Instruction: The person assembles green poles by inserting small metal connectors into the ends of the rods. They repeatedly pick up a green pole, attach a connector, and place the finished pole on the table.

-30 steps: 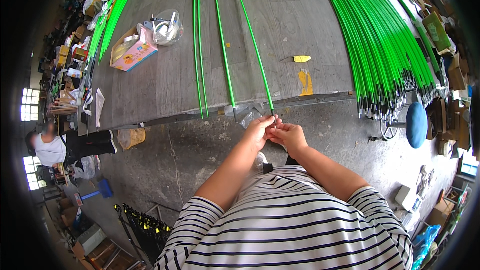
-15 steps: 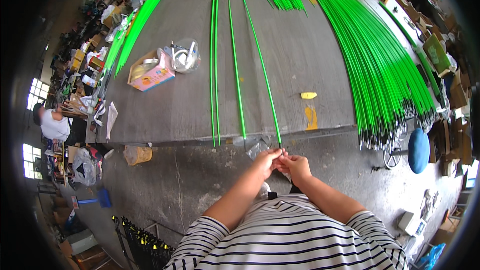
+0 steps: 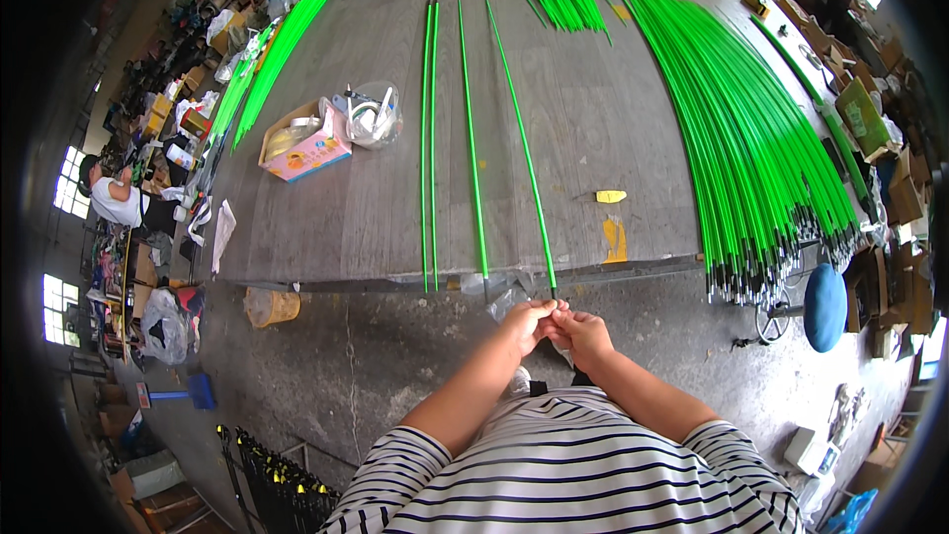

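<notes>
A thin green rod lies on the table and reaches past its near edge, its black end between my hands. My left hand pinches at that black end. Pressed up against it, my right hand has its fingers closed too; what they hold is too small and covered to make out. Just left lies another green rod with a black end overhanging the edge. A pair of slimmer green rods lies farther left. Clear plastic hangs by the edge near my left hand.
On the grey table are a pink box, a clear tub and a yellow piece. Green rods in a large bundle cover the right side. A blue stool stands right; a person is far left.
The view has shifted slightly. My hands stay together at the rod's black end, with slightly more of that end showing. The person at far left has moved a little.
</notes>
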`<state>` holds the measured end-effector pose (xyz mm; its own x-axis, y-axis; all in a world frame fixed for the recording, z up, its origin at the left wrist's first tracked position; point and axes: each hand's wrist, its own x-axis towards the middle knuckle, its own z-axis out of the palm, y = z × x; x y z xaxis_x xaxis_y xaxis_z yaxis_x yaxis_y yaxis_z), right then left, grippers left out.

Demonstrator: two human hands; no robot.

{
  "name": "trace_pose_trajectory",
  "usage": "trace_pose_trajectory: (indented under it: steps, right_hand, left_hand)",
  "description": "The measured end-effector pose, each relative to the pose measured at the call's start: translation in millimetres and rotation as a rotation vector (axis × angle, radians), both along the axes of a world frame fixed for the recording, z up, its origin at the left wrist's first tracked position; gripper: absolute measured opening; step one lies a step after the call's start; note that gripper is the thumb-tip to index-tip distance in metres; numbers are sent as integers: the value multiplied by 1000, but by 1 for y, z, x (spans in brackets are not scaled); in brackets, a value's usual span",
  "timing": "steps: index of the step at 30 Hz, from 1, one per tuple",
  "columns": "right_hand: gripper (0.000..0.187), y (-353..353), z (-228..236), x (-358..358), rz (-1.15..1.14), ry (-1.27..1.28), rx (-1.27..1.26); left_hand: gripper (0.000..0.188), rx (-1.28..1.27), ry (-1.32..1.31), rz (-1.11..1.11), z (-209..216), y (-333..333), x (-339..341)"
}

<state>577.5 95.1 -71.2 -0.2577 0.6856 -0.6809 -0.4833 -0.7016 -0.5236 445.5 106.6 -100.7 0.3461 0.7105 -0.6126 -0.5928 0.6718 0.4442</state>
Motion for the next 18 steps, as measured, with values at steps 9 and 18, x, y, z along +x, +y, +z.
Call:
trace_pose_trajectory:
  steps: [9,18]
  right_hand:
    - [19,2,4,1,-6,26,-30]
    - [18,1,5,-2,-44,126,-74]
  left_hand:
    - [16,-32,45,22,5,3,3]
    - [15,-30,67,8,17,3,3]
